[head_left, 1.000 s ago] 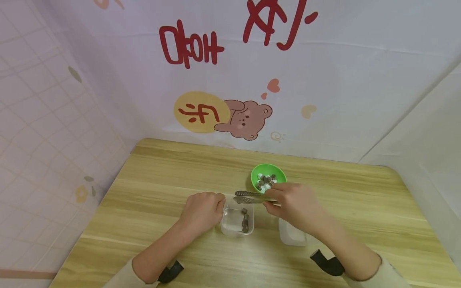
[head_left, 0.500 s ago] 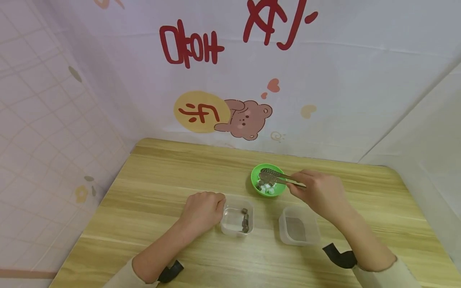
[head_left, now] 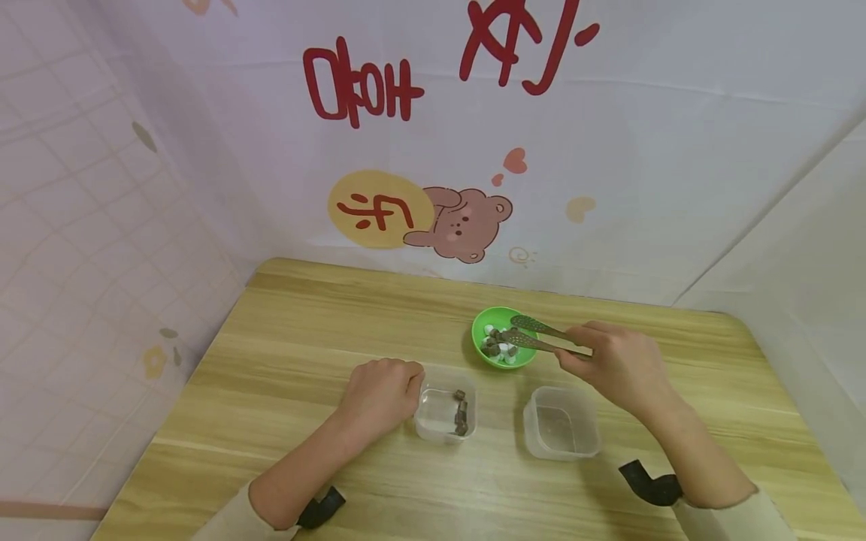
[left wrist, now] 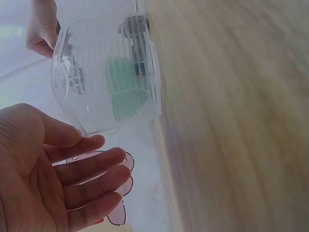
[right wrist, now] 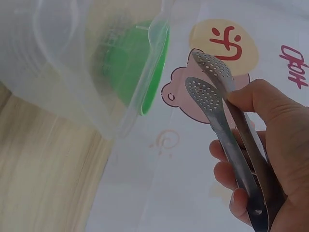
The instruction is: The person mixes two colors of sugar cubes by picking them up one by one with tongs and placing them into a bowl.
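Observation:
My left hand pinches the left rim corner of a clear plastic container between thumb and index finger. The other fingers stay loosely bent in the left wrist view. Several brown cubes lie along that container's right side. Metal tongs with perforated tips are held in my right hand. Their tips stand apart over the right part of a green bowl; in the right wrist view nothing shows between them. White and brown cubes fill the bowl's bottom, partly behind the tongs.
A second clear container stands to the right, below the tongs; no cubes show in it. The wooden table meets a printed wall cloth at its back edge. Black straps sit at both wrists.
The tongs went from above the left container to the bowl, over its cubes, then slightly right with the tips spread wider. My left hand keeps its place on the rim.

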`<state>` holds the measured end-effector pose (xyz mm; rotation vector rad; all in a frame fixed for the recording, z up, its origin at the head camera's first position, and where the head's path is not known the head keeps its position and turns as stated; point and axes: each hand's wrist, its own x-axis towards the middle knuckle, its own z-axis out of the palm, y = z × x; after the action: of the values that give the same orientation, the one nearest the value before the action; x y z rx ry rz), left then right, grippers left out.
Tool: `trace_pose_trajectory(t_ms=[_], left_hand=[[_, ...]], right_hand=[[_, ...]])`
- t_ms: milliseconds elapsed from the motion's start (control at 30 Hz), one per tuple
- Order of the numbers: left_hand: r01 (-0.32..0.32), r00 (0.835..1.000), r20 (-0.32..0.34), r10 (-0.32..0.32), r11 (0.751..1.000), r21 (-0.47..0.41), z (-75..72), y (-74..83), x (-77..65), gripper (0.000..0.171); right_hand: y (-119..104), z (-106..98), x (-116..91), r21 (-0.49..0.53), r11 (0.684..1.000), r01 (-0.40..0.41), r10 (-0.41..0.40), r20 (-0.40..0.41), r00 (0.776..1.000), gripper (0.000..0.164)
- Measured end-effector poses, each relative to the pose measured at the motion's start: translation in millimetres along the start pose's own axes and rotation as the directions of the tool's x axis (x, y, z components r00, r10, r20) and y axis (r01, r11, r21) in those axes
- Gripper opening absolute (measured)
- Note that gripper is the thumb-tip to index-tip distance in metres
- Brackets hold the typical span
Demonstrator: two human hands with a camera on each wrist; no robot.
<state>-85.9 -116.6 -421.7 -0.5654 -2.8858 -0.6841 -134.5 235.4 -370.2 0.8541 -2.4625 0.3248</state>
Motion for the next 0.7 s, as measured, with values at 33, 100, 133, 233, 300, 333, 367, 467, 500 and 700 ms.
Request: trace_pose_trajectory(t_ms=[33,100,133,233,300,333,367,467,500,700], left_hand=[[0.0,1.0,-0.001,0.0,1.0,0.002,0.1,-0.1,0.1,0.047],[0.001,1.0,0.0,-0.001,1.0,0.0,-0.2,-0.4,0.0,0.047],[0.002,1.0,0.001,-0.002,1.0,0.001,-0.3,-0.5,-0.1,0.047],[0.004,1.0,0.001,-0.004,1.0,0.004,-0.1,-1.0,-0.3,0.047],[0.003,1.0,-0.002,-0.003,1.0,0.005,-0.3,-1.2,-0.3,0.047],[0.001,1.0,-0.004,-0.001,1.0,0.005,-0.4,-1.2,-0.3,0.047],[0.0,1.0,-0.006,0.0,1.0,0.004,-0.5,-1.2,-0.3,0.047],[-0.007,1.0,-0.01,0.007,1.0,0.006,-1.0,-0.9,-0.1,0.047],[-0.008,1.0,-0.01,0.008,1.0,0.006,-1.2,-0.8,0.0,0.047],[-0.01,1.0,-0.009,0.01,1.0,0.01,-1.9,-0.3,0.6,0.047]], right_hand=[[0.0,-0.8,-0.1,0.004,1.0,-0.006,0.006,0.001,1.0,0.012],[-0.4,-2.1,-0.1,0.013,1.0,-0.014,0.014,0.001,1.0,0.014],[-0.8,-2.8,0.0,0.017,1.0,-0.019,0.019,0.002,1.0,0.014],[-2.8,-5.0,0.6,0.024,0.999,-0.024,0.024,0.0,1.0,0.015],[-4.6,-7.0,1.4,0.021,1.0,-0.02,0.02,-0.012,1.0,0.016],[-5.5,-8.0,1.9,0.017,1.0,-0.017,0.018,-0.019,1.0,0.017],[-6.4,-9.2,2.5,0.015,1.0,-0.013,0.013,-0.025,1.0,0.017],[-9.5,-12.9,5.3,0.013,1.0,0.012,-0.012,-0.043,0.999,0.018],[-10.6,-14.2,6.6,0.018,1.0,0.022,-0.021,-0.048,0.999,0.018],[-18.2,-20.2,15.8,0.072,0.993,0.093,-0.089,-0.052,0.995,0.017]])
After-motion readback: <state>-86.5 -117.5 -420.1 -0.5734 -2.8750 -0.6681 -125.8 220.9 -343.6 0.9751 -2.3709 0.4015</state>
